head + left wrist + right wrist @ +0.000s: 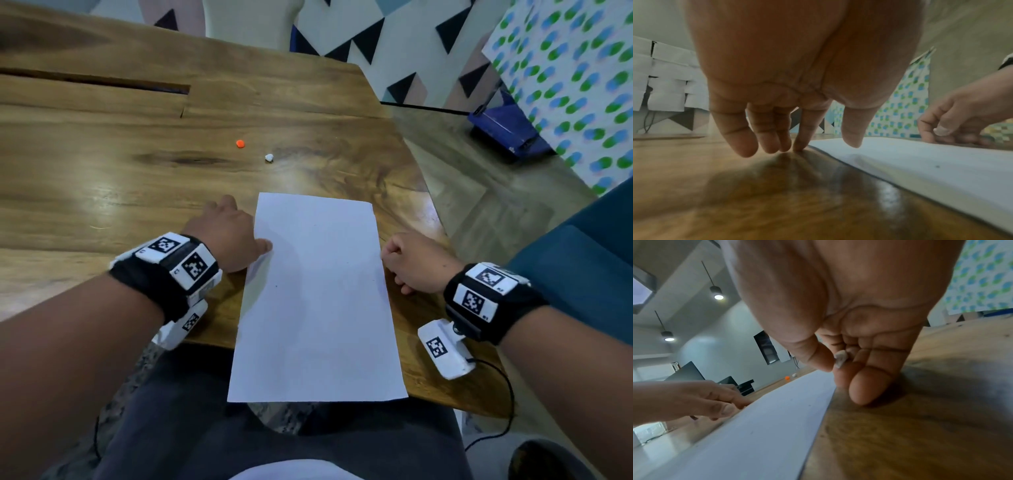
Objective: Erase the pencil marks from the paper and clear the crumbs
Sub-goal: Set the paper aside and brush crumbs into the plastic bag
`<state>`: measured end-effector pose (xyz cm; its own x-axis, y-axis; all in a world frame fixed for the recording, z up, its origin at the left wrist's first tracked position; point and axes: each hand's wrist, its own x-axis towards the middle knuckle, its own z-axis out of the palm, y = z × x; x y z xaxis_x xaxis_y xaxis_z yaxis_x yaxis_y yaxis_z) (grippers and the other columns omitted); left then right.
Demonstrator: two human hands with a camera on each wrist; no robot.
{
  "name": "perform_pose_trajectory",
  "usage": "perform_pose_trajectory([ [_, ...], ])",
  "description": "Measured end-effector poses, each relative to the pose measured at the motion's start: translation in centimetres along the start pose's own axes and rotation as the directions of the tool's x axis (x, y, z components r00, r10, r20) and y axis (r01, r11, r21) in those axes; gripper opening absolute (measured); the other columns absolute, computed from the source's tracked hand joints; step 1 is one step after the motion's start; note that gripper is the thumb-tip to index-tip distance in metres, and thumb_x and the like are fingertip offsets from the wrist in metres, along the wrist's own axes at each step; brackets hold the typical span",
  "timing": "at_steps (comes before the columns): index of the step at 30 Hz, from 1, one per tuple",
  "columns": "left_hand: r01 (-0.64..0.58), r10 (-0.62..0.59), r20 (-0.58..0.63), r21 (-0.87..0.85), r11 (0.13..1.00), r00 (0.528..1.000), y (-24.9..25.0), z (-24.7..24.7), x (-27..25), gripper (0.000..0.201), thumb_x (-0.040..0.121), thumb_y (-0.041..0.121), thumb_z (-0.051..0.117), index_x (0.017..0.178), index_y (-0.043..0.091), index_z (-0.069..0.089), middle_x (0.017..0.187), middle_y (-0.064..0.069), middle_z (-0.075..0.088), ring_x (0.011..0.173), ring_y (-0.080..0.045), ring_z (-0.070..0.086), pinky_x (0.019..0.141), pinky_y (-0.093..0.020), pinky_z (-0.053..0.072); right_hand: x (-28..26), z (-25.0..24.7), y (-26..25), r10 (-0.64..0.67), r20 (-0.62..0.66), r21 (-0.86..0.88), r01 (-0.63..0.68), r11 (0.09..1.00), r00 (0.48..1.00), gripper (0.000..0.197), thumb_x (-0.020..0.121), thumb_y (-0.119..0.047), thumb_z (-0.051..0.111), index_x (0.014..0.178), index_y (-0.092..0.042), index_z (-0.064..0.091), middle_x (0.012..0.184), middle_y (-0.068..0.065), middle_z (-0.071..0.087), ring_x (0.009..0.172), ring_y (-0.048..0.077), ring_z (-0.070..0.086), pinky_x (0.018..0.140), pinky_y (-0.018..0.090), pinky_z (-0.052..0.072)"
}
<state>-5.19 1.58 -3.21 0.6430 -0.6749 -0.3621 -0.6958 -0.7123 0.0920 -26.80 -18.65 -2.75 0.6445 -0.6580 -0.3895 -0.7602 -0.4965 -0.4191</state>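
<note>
A white sheet of paper (317, 298) lies on the wooden table (137, 178), its near end hanging over the front edge. It looks almost blank, with a tiny dark speck (276, 285) near its left side. My left hand (233, 233) rests at the sheet's left edge, fingertips (797, 147) on the wood and thumb over the paper (920, 170). My right hand (414, 263) sits curled on the wood by the right edge. It pinches a small whitish eraser piece (840, 359) between thumb and finger.
A small orange bit (240, 143) and a small white bit (269, 157) lie on the table beyond the paper. A long slot (102, 82) cuts the table at the far left. Right of the table are a teal seat (582, 257) and a blue object (507, 126) on the floor.
</note>
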Motion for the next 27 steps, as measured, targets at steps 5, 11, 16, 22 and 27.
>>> perform_pose_trajectory([
  [5, -0.041, 0.018, -0.066, -0.353, 0.935, 0.998, 0.4, -0.3, 0.6, 0.03, 0.09, 0.05, 0.068, 0.107, 0.026, 0.068, 0.123, -0.015, 0.056, 0.113, -0.033, 0.055, 0.095, -0.042, 0.048, 0.1, 0.2, -0.2, -0.012, -0.003, 0.124, 0.012, 0.992, 1.0, 0.023, 0.097, -0.017, 0.043, 0.105, -0.01, 0.064, 0.096, 0.012, 0.07, 0.071, 0.018, 0.062, 0.057, 0.028, 0.056],
  [11, -0.08, -0.005, -0.143, -0.585, 0.807, 0.99, 1.7, -0.9, 1.1, 0.069, 0.091, 0.008, 0.07, 0.153, 0.021, 0.041, 0.121, -0.008, 0.065, 0.106, -0.025, 0.06, 0.084, -0.033, 0.045, 0.3, 0.3, 0.8, 0.069, -0.01, 0.412, -0.059, 0.909, 0.998, 0.023, 0.093, -0.009, 0.048, 0.11, -0.016, 0.061, 0.089, 0.007, 0.066, 0.067, 0.017, 0.062, 0.059, 0.031, 0.057],
  [16, -0.194, 0.016, -0.265, -0.662, 0.724, 0.964, 3.1, -2.2, 1.1, 0.029, 0.087, -0.001, 0.063, 0.097, 0.023, 0.075, 0.08, 0.006, 0.066, 0.08, -0.021, 0.061, 0.069, -0.029, 0.044, 0.5, -0.6, 1.3, 0.111, -0.01, 0.542, -0.088, 0.836, 0.994, 0.028, 0.093, -0.006, 0.042, 0.112, -0.015, 0.061, 0.084, 0.008, 0.06, 0.062, 0.019, 0.056, 0.054, 0.032, 0.054],
  [22, -0.409, 0.094, -0.408, -0.817, 0.407, 0.908, 5.0, -4.9, 0.4, 0.03, 0.083, -0.007, 0.058, 0.075, 0.02, 0.068, 0.079, -0.01, 0.068, 0.075, -0.024, 0.06, 0.071, -0.037, 0.054, 0.1, -4.1, 2.6, 0.109, -0.159, 0.702, 0.035, 0.711, 0.981, 0.018, 0.089, -0.004, 0.047, 0.096, -0.013, 0.061, 0.07, 0.003, 0.043, 0.052, 0.014, 0.042, 0.048, 0.03, 0.048],
  [27, -0.5, 0.182, -0.471, -0.849, 0.17, 0.863, 7.8, -8.2, -1.1, 0.04, 0.087, -0.011, 0.054, 0.076, 0.024, 0.069, 0.078, -0.003, 0.061, 0.082, -0.021, 0.063, 0.089, -0.053, 0.06, -3.0, -8.3, 3.2, -0.034, -0.442, 0.574, 0.312, 0.757, 0.897, 0.006, 0.088, -0.017, 0.073, 0.084, -0.016, 0.068, 0.06, -0.018, 0.06, 0.051, 0.001, 0.05, 0.05, 0.026, 0.045],
])
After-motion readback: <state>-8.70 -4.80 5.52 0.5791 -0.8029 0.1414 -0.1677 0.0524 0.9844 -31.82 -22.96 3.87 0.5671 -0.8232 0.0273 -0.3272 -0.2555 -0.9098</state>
